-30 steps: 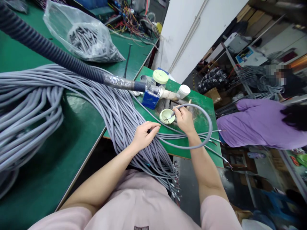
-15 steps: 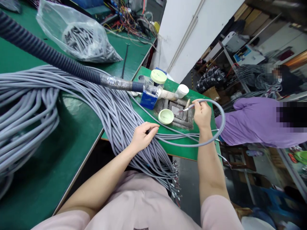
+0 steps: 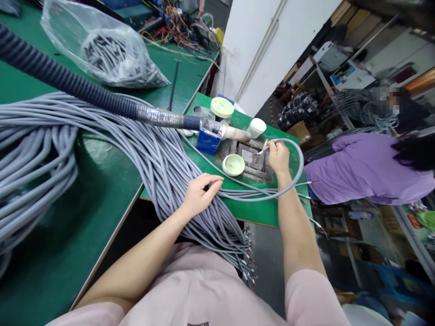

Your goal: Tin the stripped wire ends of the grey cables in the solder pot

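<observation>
At the green workbench [image 3: 253, 213]: one grey cable [image 3: 301, 165], looped, its stripped end pinched in the right hand [image 3: 279, 156].
Right hand: at 3 o'clock of the square grey frame [image 3: 256, 173], fingers narrowed on the cable, thin wires [image 3: 258, 153] pointing toward 9 o'clock over the frame; contact with it cannot be told. Left hand [image 3: 202, 194]: at 8 o'clock of the frame, over the cable bundle [image 3: 166, 156], fingers loosely bent, thumb close beside them; any grip hidden. Around the frame: pale green cup [image 3: 233, 165] near 8 o'clock, white tub [image 3: 257, 127] near 12, blue box [image 3: 208, 142] near 10.
</observation>
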The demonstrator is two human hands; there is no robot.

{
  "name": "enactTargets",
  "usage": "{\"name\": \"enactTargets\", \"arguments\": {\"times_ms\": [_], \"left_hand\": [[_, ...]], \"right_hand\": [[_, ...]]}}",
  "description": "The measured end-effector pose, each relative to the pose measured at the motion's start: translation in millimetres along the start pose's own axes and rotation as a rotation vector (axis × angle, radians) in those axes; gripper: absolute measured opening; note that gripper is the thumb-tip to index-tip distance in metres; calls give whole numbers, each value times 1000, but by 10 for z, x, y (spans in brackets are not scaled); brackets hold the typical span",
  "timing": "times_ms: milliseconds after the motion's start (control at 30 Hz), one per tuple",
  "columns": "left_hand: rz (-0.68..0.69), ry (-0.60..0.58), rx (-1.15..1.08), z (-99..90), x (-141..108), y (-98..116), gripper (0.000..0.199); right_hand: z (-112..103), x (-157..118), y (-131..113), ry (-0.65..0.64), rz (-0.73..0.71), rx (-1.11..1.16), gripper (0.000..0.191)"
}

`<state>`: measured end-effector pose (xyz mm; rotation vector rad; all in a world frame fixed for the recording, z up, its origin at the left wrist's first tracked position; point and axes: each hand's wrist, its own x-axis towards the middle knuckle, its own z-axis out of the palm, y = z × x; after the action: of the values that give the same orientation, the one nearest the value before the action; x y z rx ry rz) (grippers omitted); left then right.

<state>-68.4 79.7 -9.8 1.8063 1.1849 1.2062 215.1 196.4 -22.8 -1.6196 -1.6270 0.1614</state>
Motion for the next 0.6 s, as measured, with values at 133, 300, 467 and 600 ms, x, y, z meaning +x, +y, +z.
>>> {"name": "enactTargets", "arguments": {"times_ms": [133,300,467,600], "left_hand": [[-5,-3,2,-1,5,9,18],[-4,-2,6,-5,15,21,17],[-6,-1,6,-1,11,24,18],[22,5,-4,-2,7,-2,19]], "right_hand": [[71,9,28,-31,20,-25,28],[161,10,52,-85,53,-64,25],[9,-11,-83,-56,25,-20,26],[-393,-204,-484,16,-95,75,24]]}}
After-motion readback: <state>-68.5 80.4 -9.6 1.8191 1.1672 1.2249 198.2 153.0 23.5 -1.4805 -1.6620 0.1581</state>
